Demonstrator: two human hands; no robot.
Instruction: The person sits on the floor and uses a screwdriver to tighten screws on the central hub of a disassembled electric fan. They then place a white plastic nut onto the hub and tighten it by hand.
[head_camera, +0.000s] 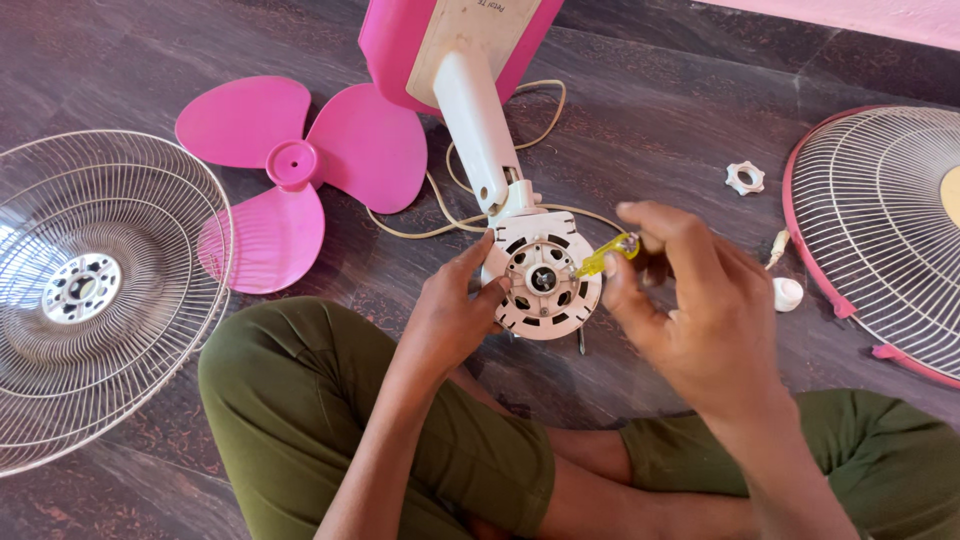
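A white fan motor housing lies face up on the dark floor, joined to a white neck and a pink base. My left hand grips the housing's left edge. My right hand holds a yellow-handled screwdriver whose tip rests on the front of the motor housing near its centre.
A pink three-blade fan propeller lies to the left, beside a wire guard. Another guard with a pink rim is at the right. A white nut, a white cap and a cream cord lie nearby. My legs in green trousers are crossed in front.
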